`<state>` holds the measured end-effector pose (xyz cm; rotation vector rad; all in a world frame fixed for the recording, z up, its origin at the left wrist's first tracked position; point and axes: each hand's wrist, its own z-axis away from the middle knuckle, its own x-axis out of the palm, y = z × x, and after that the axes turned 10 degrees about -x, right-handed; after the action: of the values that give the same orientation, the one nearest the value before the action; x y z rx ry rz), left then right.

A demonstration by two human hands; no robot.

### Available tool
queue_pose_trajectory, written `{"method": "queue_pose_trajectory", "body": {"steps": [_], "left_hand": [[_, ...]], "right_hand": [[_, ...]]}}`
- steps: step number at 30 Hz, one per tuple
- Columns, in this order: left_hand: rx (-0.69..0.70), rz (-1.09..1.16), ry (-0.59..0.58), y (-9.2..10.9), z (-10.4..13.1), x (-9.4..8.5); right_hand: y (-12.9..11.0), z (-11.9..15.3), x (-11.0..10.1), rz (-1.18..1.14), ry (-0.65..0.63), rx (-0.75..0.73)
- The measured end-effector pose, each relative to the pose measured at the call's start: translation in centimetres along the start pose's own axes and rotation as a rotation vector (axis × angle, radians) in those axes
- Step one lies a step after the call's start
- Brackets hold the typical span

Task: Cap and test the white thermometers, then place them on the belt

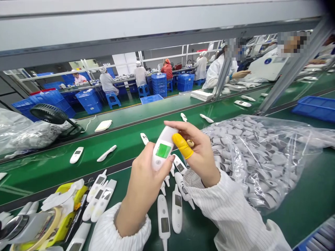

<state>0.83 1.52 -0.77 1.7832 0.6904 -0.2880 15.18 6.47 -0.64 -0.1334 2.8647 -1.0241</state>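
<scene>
The white handheld device (163, 148), with its screen (162, 151) lit green, is held in the air above the table (199, 233); I take it as the centre of the clock. The left hand (142, 170) grips its lower part from eight o'clock, with the thumb lying near the screen. The right hand (201, 153) comes from three o'clock, and its fingertips close around the upper end; a yellow finger cover (182, 145) is on one digit.

At six o'clock, two similar devices (177, 211) lie side by side on the table. At eight o'clock there are three more units (101, 198), and beyond them a yellow tray (65, 188). At three o'clock is a transparent bag (251, 164), full of pale hollow pieces. At nine o'clock, other units (76, 155) lie on the green belt (128, 143). Farther, between nine and ten o'clock, stands a black fan (49, 113). Between one and two o'clock sits a co-worker (213, 71) in white.
</scene>
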Motion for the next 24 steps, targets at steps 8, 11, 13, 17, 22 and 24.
{"method": "queue_pose_trajectory", "body": {"steps": [8, 11, 13, 17, 22, 24], "left_hand": [[-0.023, -0.047, 0.012, 0.0, -0.1, 0.6], [-0.045, -0.047, 0.041, -0.1, -0.2, 1.1], [-0.025, -0.040, 0.039, -0.2, -0.4, 1.1], [-0.059, 0.112, 0.024, -0.8, -1.5, 0.4], [-0.193, 0.769, -0.272, -1.3, -2.2, -0.6], [-0.180, 0.867, -0.277, -1.2, -2.1, -0.7]], "right_hand": [[0.1, -0.2, -0.1, -0.005, -0.017, -0.007], [0.2, -0.3, 0.1, -0.010, -0.027, 0.005], [0.4, -0.4, -0.1, -0.030, -0.042, 0.023], [0.7, -0.5, -1.0, -0.043, -0.084, 0.073], [0.4, -0.5, -1.2, 0.198, -0.179, -0.030], [0.1, -0.5, -0.8, 0.318, -0.232, -0.145]]}}
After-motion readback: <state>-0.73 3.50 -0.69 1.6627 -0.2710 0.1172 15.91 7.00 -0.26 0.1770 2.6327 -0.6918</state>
